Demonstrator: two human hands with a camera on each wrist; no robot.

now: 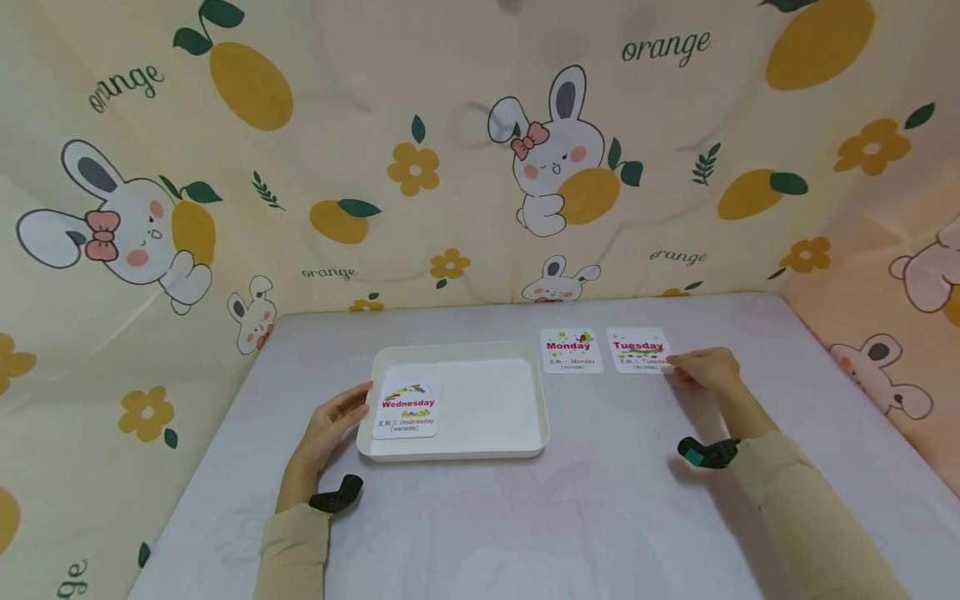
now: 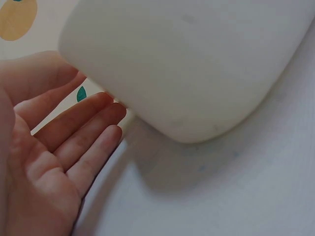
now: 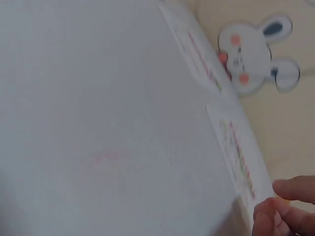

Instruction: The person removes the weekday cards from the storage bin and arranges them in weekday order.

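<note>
At the table's back right, my right hand [image 1: 707,367] pinches the lower right edge of a white card printed "Tuesday" [image 1: 636,343] between thumb and fingertips. In the right wrist view this card [image 3: 234,152] appears slanted and blurred beside the fingers [image 3: 293,216]. A "Monday" card [image 1: 572,346] lies just left of it. My left hand [image 1: 327,429] rests at the left side of a shallow white tray [image 1: 491,417]. Its fairly straight fingers [image 2: 91,152] touch the rim in the left wrist view. A "Wednesday" card [image 1: 407,417] lies inside the tray, at its left end.
The table [image 1: 600,517] wears a pale cloth. A printed curtain [image 1: 450,83] with rabbits and oranges rises behind it and along both sides. Dark devices sit on the left wrist [image 1: 337,495] and right wrist [image 1: 708,452].
</note>
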